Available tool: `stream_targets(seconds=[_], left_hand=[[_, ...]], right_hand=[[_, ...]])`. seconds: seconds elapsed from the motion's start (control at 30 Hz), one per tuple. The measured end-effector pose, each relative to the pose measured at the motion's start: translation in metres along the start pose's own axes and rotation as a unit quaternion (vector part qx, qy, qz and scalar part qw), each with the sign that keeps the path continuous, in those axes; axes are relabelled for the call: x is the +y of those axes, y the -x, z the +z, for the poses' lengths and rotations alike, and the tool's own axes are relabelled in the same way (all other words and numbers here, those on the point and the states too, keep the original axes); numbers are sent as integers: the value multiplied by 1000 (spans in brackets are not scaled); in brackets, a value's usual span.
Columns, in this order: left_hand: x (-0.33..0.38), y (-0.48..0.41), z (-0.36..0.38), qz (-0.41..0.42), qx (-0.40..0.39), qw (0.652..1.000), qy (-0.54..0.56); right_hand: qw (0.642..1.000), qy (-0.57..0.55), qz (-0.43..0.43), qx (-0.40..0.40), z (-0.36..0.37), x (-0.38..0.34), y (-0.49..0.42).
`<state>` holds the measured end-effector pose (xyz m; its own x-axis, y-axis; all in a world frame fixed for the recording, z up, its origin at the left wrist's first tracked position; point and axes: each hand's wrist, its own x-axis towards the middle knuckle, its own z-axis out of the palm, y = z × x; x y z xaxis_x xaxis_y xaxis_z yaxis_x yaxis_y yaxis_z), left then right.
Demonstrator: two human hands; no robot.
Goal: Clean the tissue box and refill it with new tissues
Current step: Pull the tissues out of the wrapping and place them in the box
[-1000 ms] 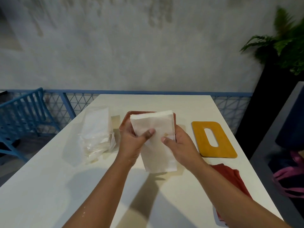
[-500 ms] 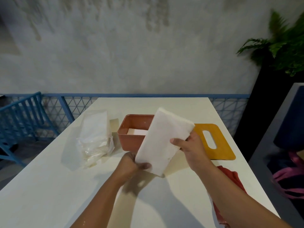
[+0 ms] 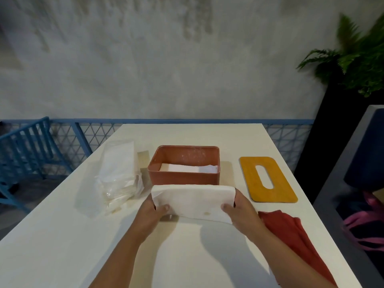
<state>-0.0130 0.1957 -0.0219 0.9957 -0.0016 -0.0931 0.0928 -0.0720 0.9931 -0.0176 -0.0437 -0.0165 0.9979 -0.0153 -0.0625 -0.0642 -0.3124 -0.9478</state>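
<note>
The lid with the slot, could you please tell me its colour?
Mustard yellow lid, clearest in the head view.

Two bare forearms show in the lower part of the frame. The left forearm (image 3: 128,252) is at the bottom middle, and the right forearm (image 3: 291,256) is at the bottom right. Each one ends in a bare hand: the left hand (image 3: 152,210) and the right hand (image 3: 242,206). The left thumb (image 3: 165,207) and the right thumb (image 3: 225,206) each have a short, round nail.
</note>
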Motion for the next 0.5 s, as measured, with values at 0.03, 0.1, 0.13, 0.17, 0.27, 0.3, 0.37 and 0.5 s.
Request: stream_targets(seconds=[0.03,0.1,0.13,0.17,0.27,0.3,0.37,0.5], left_hand=[[0,0,0,3,5,1000,-19],[7,-2,-1,25,31,998,-56],[15,-4,-2,42,52,995,-72],[26,-5,-2,61,75,992,-83],[65,-16,-1,114,160,975,-103],[77,-22,0,128,182,968,-116],[97,-40,2,152,207,952,-164],[111,-83,3,124,204,889,-391]], right_hand=[[1000,6,-4,5,1,-1,0],[999,13,-29,20,-2,-8,-3],[998,18,-43,35,-5,-15,-6],[997,23,-54,55,-8,-24,-10],[990,-38,-72,119,-16,-58,-23],[985,-52,-78,143,-18,-70,-29],[978,-36,-97,179,-18,-87,-45],[974,116,-91,171,-4,-97,-84]])
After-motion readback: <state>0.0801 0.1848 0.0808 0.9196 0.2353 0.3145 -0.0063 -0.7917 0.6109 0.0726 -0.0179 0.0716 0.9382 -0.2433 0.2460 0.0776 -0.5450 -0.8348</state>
